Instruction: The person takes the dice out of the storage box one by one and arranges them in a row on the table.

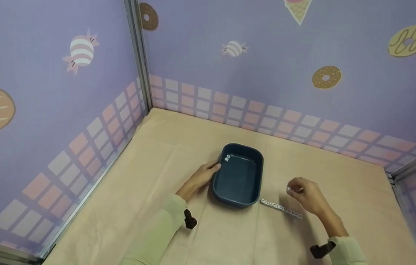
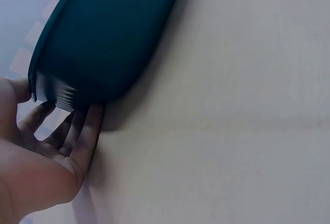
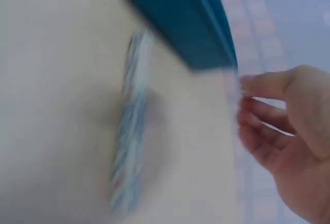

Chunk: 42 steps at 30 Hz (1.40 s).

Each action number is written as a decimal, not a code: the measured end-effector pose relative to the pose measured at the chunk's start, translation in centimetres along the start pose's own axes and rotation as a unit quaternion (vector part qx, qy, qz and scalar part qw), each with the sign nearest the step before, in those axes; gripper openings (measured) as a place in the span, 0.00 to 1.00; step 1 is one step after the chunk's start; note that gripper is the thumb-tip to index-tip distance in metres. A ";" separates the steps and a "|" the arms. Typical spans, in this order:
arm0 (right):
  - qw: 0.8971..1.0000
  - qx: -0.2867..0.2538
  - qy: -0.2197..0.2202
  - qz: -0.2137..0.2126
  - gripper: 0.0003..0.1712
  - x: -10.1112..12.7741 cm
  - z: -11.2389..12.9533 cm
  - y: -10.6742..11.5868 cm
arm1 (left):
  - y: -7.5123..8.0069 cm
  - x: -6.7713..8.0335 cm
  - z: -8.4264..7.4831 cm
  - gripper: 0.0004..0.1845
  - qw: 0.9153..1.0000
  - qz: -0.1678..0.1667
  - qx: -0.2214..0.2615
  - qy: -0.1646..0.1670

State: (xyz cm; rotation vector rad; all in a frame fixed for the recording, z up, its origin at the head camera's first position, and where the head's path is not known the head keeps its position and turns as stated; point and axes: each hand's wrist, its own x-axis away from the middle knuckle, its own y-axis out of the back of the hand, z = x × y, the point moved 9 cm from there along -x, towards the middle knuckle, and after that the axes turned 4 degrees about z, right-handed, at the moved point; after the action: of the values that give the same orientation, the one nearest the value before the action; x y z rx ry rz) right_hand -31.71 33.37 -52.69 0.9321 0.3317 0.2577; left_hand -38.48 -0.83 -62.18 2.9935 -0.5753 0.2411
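A dark blue rectangular bin (image 1: 238, 176) stands on the cloth in the head view. My left hand (image 1: 203, 175) grips its left side, the thumb at the rim and the fingers against the outer wall, as the left wrist view also shows. A couple of small white dice (image 1: 227, 158) lie inside the bin near its left wall. Right of the bin, my right hand (image 1: 306, 195) is raised over the cloth and pinches a small white die (image 1: 289, 189) between thumb and fingertips. Below that hand lies a straight row of white spotted dice (image 1: 281, 208), blurred in the right wrist view.
A beige cloth (image 1: 156, 184) covers the table. Purple walls (image 1: 267, 73) with sweets and pink-and-white tiles enclose it at the back and sides, with metal posts (image 1: 140, 55) at the corners. The row of dice nearly reaches the bin's lower right corner.
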 end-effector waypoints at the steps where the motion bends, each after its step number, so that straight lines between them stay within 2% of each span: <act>1: 1.000 0.005 -0.015 0.007 0.07 1.2 -1.1 0.1 | 0.0 0.0 0.0 0.31 1.000 0.000 0.001 -0.001; 7: 0.993 -0.016 -0.112 0.043 0.06 7.5 -6.1 -0.3 | -0.2 0.0 0.2 0.31 1.000 0.002 0.005 0.007; 12: 0.989 -0.020 -0.140 0.050 0.05 9.6 -7.2 -1.6 | -0.4 0.0 0.2 0.30 1.000 -0.002 0.007 0.012; 18: 0.988 -0.009 -0.152 0.041 0.07 9.6 -7.1 -2.2 | -0.5 -0.1 0.0 0.29 1.000 0.001 -0.001 0.008; 28: 0.990 -0.005 -0.137 0.024 0.09 9.2 -7.2 -2.5 | 0.0 -0.1 -0.2 0.30 0.999 -0.008 -0.034 -0.004; 33: 0.990 0.000 -0.139 0.037 0.09 9.1 -7.1 -2.4 | -0.2 -0.2 -0.2 0.30 1.000 -0.007 -0.029 -0.005; 38: 0.995 -0.016 -0.094 0.039 0.16 7.8 -4.6 -2.2 | -0.5 -0.1 -0.2 0.31 1.000 0.004 -0.024 -0.003; 42: 0.999 -0.025 -0.020 -0.020 0.18 4.2 -0.5 -2.6 | -0.2 0.0 -0.2 0.31 1.000 -0.002 -0.011 0.003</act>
State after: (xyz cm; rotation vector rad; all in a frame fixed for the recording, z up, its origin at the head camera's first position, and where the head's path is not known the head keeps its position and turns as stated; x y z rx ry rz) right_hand -27.87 33.69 -55.77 0.8791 0.3046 0.2103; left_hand -38.46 -0.59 -62.04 2.9720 -0.5663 0.2425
